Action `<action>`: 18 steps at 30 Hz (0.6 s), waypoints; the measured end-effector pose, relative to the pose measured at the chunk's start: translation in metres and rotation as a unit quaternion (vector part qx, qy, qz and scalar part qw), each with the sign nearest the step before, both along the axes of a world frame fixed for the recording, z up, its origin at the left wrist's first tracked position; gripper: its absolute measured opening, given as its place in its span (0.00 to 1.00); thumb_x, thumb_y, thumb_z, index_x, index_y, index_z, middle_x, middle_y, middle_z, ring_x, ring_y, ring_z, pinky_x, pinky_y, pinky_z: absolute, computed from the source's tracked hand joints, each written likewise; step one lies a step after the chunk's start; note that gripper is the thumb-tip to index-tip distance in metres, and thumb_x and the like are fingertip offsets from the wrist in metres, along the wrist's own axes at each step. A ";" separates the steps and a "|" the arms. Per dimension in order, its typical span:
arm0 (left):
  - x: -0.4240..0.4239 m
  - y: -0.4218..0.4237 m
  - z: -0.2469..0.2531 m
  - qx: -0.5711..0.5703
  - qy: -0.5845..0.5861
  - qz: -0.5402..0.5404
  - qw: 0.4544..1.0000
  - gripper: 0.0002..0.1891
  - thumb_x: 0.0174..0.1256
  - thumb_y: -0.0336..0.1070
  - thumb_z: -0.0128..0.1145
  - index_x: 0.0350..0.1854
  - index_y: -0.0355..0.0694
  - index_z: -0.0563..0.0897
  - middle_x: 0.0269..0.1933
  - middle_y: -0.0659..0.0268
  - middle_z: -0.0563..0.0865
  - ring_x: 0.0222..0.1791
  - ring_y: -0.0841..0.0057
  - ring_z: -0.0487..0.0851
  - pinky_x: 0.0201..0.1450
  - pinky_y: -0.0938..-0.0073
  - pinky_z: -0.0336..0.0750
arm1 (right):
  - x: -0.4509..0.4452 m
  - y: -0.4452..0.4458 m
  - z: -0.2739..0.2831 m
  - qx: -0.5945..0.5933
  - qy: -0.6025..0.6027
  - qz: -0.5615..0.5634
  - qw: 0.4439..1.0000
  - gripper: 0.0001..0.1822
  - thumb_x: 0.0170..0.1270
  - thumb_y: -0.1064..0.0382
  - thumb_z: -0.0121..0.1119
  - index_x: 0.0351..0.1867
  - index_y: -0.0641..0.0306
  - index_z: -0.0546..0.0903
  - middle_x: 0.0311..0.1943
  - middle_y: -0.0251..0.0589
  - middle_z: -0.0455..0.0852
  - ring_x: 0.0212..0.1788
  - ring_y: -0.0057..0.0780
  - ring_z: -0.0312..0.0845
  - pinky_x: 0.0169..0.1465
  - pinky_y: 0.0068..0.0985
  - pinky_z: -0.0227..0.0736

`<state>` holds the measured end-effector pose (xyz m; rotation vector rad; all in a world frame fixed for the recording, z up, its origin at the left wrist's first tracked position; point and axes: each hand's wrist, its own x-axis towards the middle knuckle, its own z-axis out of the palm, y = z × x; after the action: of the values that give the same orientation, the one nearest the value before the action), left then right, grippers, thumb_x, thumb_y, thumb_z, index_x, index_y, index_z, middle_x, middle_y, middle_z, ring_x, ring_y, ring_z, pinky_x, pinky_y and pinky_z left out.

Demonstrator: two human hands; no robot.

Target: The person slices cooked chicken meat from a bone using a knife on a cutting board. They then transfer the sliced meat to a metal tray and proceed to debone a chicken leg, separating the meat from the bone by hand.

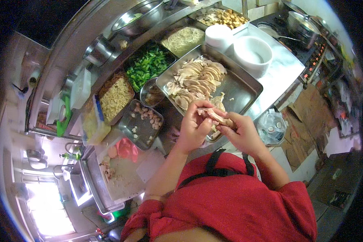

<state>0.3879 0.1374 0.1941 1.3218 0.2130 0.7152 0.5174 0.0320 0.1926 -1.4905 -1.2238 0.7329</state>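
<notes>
Between my two hands is a piece of meat on the bone [214, 116], held above the near edge of a metal tray [245, 81]. My left hand [196, 124] grips its left end, with the thumb pressed against it. The fingers of my right hand [240, 130] close around the other end. Pale sliced meat [199, 78] lies in overlapping rows over the left part of the tray. A few loose scraps rest near the tray's front, partly hidden by my hands.
Left of the tray are pans of chopped greens [148, 65], noodles [116, 98] and small meat pieces [146, 115]. White bowls [252, 56] stand behind it at the right. A cutting board [124, 178] with scraps lies at lower left; a stove [314, 57] is at far right.
</notes>
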 end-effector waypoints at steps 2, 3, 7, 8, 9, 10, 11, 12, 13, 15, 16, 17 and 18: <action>0.002 -0.002 -0.003 0.000 -0.040 0.011 0.999 0.16 0.59 0.19 0.43 0.49 0.38 0.63 0.42 0.53 0.82 0.47 0.69 0.80 0.54 0.66 0.74 | -0.003 0.002 -0.001 0.049 -0.066 -0.013 0.997 0.15 0.55 0.65 0.64 0.43 0.66 0.77 0.18 0.39 0.76 0.21 0.19 0.69 0.26 0.24 0.67; 0.002 -0.003 -0.004 0.000 -0.060 0.015 0.998 0.16 0.59 0.19 0.43 0.49 0.38 0.64 0.41 0.53 0.82 0.47 0.69 0.80 0.54 0.66 0.74 | -0.003 0.003 -0.003 0.086 -0.096 -0.021 0.991 0.14 0.55 0.65 0.64 0.42 0.66 0.77 0.18 0.40 0.75 0.21 0.19 0.68 0.26 0.24 0.67; 0.000 -0.004 0.001 0.007 -0.047 0.014 0.999 0.15 0.58 0.20 0.44 0.48 0.38 0.64 0.40 0.54 0.82 0.45 0.69 0.81 0.53 0.65 0.74 | 0.004 -0.003 0.012 0.007 -0.018 0.046 0.999 0.12 0.57 0.64 0.64 0.39 0.66 0.77 0.18 0.42 0.75 0.20 0.21 0.66 0.26 0.24 0.66; -0.001 -0.005 0.002 0.006 -0.037 0.019 0.999 0.15 0.58 0.20 0.44 0.48 0.37 0.65 0.39 0.54 0.82 0.44 0.69 0.81 0.53 0.66 0.75 | 0.006 -0.002 0.010 0.002 -0.007 0.054 0.999 0.12 0.57 0.63 0.64 0.39 0.67 0.77 0.17 0.42 0.74 0.20 0.21 0.66 0.26 0.24 0.66; -0.001 -0.006 0.005 0.005 -0.027 0.023 0.999 0.15 0.58 0.20 0.44 0.47 0.37 0.65 0.39 0.54 0.82 0.44 0.69 0.81 0.52 0.66 0.75 | 0.008 -0.002 0.008 -0.002 0.004 0.060 0.998 0.12 0.57 0.63 0.64 0.38 0.67 0.77 0.17 0.43 0.74 0.19 0.21 0.66 0.26 0.24 0.66; 0.000 -0.007 0.006 0.007 -0.031 0.036 0.999 0.14 0.58 0.22 0.45 0.48 0.37 0.65 0.38 0.54 0.82 0.42 0.69 0.81 0.51 0.66 0.75 | 0.009 -0.002 0.006 -0.006 0.015 0.066 0.998 0.12 0.57 0.63 0.64 0.38 0.67 0.77 0.17 0.44 0.73 0.19 0.21 0.65 0.26 0.24 0.66; 0.002 -0.009 0.007 0.008 -0.035 0.049 0.998 0.14 0.58 0.24 0.46 0.48 0.37 0.66 0.37 0.54 0.83 0.41 0.69 0.82 0.50 0.65 0.76 | 0.007 -0.002 0.005 0.004 0.003 0.057 0.998 0.12 0.57 0.62 0.64 0.37 0.67 0.77 0.17 0.44 0.73 0.19 0.22 0.66 0.25 0.25 0.66; 0.004 -0.011 0.007 0.010 -0.039 0.064 0.997 0.14 0.59 0.26 0.46 0.48 0.38 0.66 0.36 0.54 0.83 0.39 0.69 0.82 0.48 0.65 0.76 | 0.005 -0.001 0.005 0.015 -0.008 0.050 0.999 0.12 0.57 0.62 0.64 0.37 0.68 0.77 0.17 0.45 0.73 0.18 0.23 0.66 0.25 0.25 0.66; 0.004 -0.011 0.008 0.008 -0.032 0.071 0.997 0.14 0.59 0.26 0.46 0.48 0.38 0.66 0.36 0.54 0.83 0.38 0.70 0.82 0.47 0.67 0.77 | 0.003 -0.001 0.005 0.025 -0.019 0.043 0.999 0.12 0.57 0.62 0.64 0.36 0.68 0.77 0.16 0.45 0.72 0.18 0.23 0.66 0.25 0.25 0.65; 0.006 -0.011 0.009 0.006 -0.019 0.085 0.996 0.14 0.59 0.26 0.45 0.47 0.38 0.66 0.35 0.54 0.83 0.37 0.71 0.82 0.45 0.69 0.78 | 0.002 0.000 0.007 0.033 -0.020 0.035 0.999 0.13 0.56 0.62 0.64 0.35 0.68 0.76 0.16 0.47 0.72 0.17 0.26 0.66 0.24 0.27 0.65; 0.006 -0.011 0.009 0.004 -0.016 0.089 0.996 0.14 0.58 0.25 0.45 0.47 0.38 0.66 0.35 0.54 0.83 0.36 0.71 0.82 0.45 0.70 0.78 | 0.002 0.001 0.007 0.037 -0.020 0.032 0.999 0.13 0.56 0.62 0.64 0.35 0.69 0.76 0.16 0.48 0.72 0.16 0.28 0.67 0.24 0.27 0.65; 0.007 -0.011 0.008 0.003 -0.013 0.093 0.996 0.14 0.58 0.25 0.44 0.48 0.38 0.66 0.35 0.54 0.83 0.36 0.71 0.82 0.44 0.70 0.78 | 0.003 0.002 0.007 0.038 -0.034 0.036 0.998 0.13 0.56 0.62 0.64 0.35 0.69 0.76 0.16 0.48 0.72 0.16 0.29 0.67 0.24 0.28 0.65; 0.007 -0.012 0.007 0.001 -0.008 0.095 0.995 0.14 0.58 0.25 0.44 0.48 0.38 0.66 0.35 0.54 0.83 0.36 0.71 0.82 0.44 0.70 0.78 | 0.004 0.002 0.007 0.038 -0.047 0.038 0.997 0.13 0.56 0.62 0.64 0.35 0.68 0.76 0.16 0.49 0.72 0.16 0.30 0.67 0.23 0.28 0.65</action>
<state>0.3949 0.1259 0.2016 1.3088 0.3276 0.8874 0.5217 0.0336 0.1994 -1.4358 -1.3717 0.6641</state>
